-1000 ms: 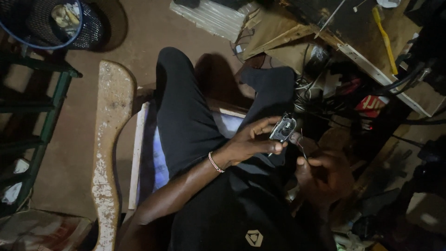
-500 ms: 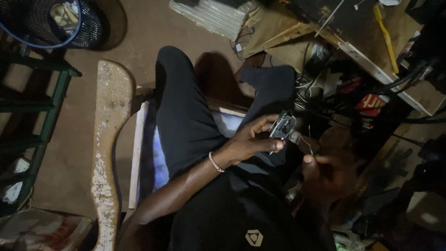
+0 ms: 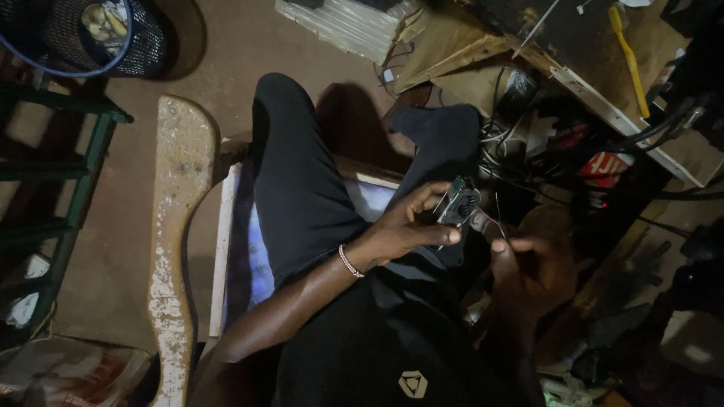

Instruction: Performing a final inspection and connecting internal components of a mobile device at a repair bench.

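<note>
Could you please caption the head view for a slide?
Seated person's left hand holds a small circuit module; right hand pinches its thin wires.

Brown floor [image 3: 226, 53] with mesh basket [image 3: 83, 34]

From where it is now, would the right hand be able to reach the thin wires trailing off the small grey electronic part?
Probably yes: the right hand sits just beside the small grey electronic part held by the left hand, with its thin wires at its fingertips and nothing between.

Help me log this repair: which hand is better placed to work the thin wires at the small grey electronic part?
Likely the right. The right hand pinches the thin wires beside the small grey part, while the left hand is busy gripping that part, fingers wrapped around it.
</note>
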